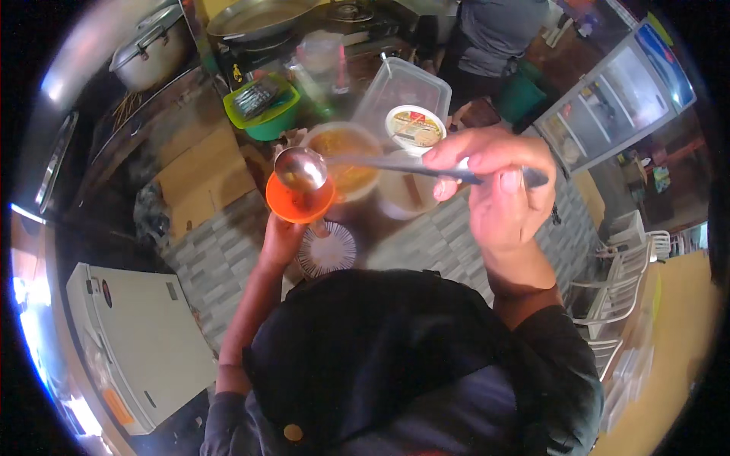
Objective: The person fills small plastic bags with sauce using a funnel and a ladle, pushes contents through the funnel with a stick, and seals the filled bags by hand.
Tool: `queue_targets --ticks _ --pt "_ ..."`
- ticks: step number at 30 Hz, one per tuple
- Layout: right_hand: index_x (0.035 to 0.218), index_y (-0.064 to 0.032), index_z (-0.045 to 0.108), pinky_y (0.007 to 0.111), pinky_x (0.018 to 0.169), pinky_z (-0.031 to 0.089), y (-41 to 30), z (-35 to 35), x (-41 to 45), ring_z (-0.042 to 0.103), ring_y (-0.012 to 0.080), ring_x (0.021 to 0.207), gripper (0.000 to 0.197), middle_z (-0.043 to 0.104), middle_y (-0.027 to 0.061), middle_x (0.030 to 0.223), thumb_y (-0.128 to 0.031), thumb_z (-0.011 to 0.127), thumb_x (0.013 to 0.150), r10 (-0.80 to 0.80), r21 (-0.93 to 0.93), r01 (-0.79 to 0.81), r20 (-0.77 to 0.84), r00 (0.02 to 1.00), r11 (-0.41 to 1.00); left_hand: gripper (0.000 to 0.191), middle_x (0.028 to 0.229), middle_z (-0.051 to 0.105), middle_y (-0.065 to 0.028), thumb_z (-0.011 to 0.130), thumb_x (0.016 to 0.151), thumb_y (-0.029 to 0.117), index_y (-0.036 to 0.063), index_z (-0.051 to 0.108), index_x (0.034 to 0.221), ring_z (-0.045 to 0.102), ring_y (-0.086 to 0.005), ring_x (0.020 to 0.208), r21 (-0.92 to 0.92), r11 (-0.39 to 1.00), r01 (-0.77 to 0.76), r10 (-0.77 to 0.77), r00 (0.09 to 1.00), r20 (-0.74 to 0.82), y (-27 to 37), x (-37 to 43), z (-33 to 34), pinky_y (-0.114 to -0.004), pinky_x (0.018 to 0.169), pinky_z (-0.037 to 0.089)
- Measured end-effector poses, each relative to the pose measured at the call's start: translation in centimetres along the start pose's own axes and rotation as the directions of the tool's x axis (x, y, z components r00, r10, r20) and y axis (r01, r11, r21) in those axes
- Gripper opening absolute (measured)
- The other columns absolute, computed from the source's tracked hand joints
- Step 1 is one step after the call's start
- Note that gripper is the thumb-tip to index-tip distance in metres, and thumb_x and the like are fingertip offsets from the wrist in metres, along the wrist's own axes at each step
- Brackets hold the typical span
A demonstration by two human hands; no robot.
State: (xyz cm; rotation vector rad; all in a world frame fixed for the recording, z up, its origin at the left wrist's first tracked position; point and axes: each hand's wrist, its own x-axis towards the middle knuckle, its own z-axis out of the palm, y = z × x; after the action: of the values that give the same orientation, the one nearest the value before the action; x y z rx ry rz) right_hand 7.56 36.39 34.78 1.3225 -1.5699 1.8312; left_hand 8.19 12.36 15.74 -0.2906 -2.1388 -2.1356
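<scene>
My right hand grips the handle of a metal ladle. The ladle's shiny round cup hangs over the back rim of an orange plastic vessel, which could be a bowl or a funnel. My left hand holds that vessel from below and at its near side; some dark bits show inside it. Just behind the ladle stands a round translucent tub with orange-yellow liquid. To its right is a pale round container, partly behind the ladle handle. Below the orange vessel lies a plate with a striped rim.
A green basin, a clear plastic box and a labelled round tub stand farther back. A wide pan sits behind them. A person is near a glass-door fridge. White chairs stand right; a white freezer, left.
</scene>
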Motion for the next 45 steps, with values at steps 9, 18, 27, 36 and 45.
queue_targets --ticks 9,18,27,36,45 --pt "0.091 -0.0010 0.047 0.029 0.056 0.048 0.0 -0.3 -0.1 0.053 0.0164 0.056 0.019 0.058 0.0222 0.084 -0.019 0.040 0.089 0.000 -0.054 0.007 0.118 0.993 0.999 0.023 0.099 0.058 -0.0068 0.054 0.078 0.002 0.0000 0.055 0.101 0.054 -0.0157 0.094 0.078 0.997 0.016 -0.020 0.998 0.054 -0.7 0.5 -0.7 -0.029 0.082 0.041" --pt "0.094 0.0006 0.045 0.028 0.055 0.046 2.5 -2.5 1.6 0.052 0.0187 0.053 0.021 0.058 0.0241 0.086 -0.017 0.033 0.092 0.103 -0.068 -0.140 -0.391 0.915 0.988 0.027 0.100 0.058 -0.0074 0.057 0.076 -0.001 -0.0011 0.053 0.103 0.054 -0.0162 0.095 0.177 0.983 0.038 -0.036 0.999 -0.019 0.1 -0.1 -0.5 -0.028 0.083 0.042" --pt "0.090 -0.0031 0.045 0.023 0.053 0.047 10.5 -1.8 -1.2 0.055 0.0120 0.057 0.015 0.060 0.0155 0.084 -0.017 0.039 0.092 0.401 0.018 -0.443 -0.456 0.795 0.897 0.026 0.100 0.058 -0.0086 0.057 0.076 -0.001 -0.0025 0.052 0.102 0.053 -0.0169 0.097 0.049 0.988 0.144 -0.141 0.987 -0.073 -1.6 -1.9 -1.3 -0.030 0.085 0.041" --pt "0.089 -0.0031 0.043 0.022 0.049 0.048 13.1 -0.3 -2.3 0.056 0.0113 0.059 0.017 0.058 0.0104 0.080 -0.019 0.037 0.092 0.466 -0.016 -0.530 -0.454 0.760 0.848 0.029 0.104 0.056 -0.0093 0.056 0.077 0.000 -0.0029 0.050 0.105 0.053 -0.0181 0.098 0.131 0.982 0.133 -0.124 0.989 -0.078 -1.6 -3.6 -2.7 -0.030 0.086 0.040" --pt "0.092 0.0017 0.043 0.023 0.047 0.047 14.8 0.2 -3.0 0.058 0.0132 0.051 0.013 0.060 0.0107 0.075 -0.010 0.038 0.089 0.463 -0.135 -0.563 -0.431 0.774 0.816 0.029 0.102 0.057 -0.0092 0.059 0.077 0.002 -0.0025 0.051 0.104 0.053 -0.0184 0.097 0.095 0.982 0.162 -0.150 0.982 -0.117 -1.4 -4.1 -2.5 -0.031 0.086 0.041"
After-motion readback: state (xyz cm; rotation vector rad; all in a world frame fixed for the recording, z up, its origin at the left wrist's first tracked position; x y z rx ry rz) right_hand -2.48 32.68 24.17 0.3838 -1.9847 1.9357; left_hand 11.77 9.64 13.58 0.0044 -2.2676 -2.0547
